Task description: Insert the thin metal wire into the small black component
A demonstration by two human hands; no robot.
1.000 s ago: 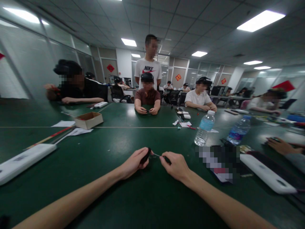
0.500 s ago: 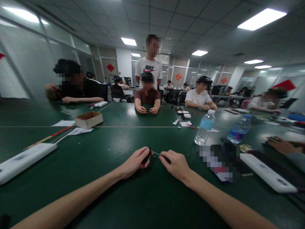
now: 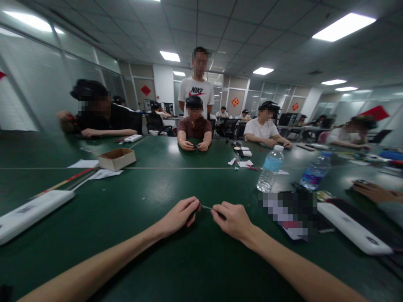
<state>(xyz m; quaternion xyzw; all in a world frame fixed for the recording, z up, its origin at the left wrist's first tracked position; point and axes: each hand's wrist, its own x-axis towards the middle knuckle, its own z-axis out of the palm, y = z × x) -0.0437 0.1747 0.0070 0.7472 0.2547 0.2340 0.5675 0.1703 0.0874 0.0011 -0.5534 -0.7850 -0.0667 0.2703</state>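
A thin metal shaft (image 3: 206,206), most likely a precision screwdriver, though it is too small to be sure, spans the short gap between the two hands, just over the dark green table (image 3: 94,260). It looks stiff and very light, and slim enough to slip, so the dark handle (image 3: 220,214) at its end offers the surer hold, not the bare metal. The right hand (image 3: 233,221) is closed around that handle, fingers curled. The left hand (image 3: 179,218) is clenched on a small dark object (image 3: 197,208), nearly hidden by the fingers, so its shape cannot be told; it seems light enough for a fingertip hold. Ahead and right of the grip stands a clear water bottle (image 3: 270,170) — ahead and left, a cardboard box (image 3: 117,159). Beyond the right hand lies a long white bar (image 3: 354,228), and further right rests a co-worker's hand (image 3: 373,192).
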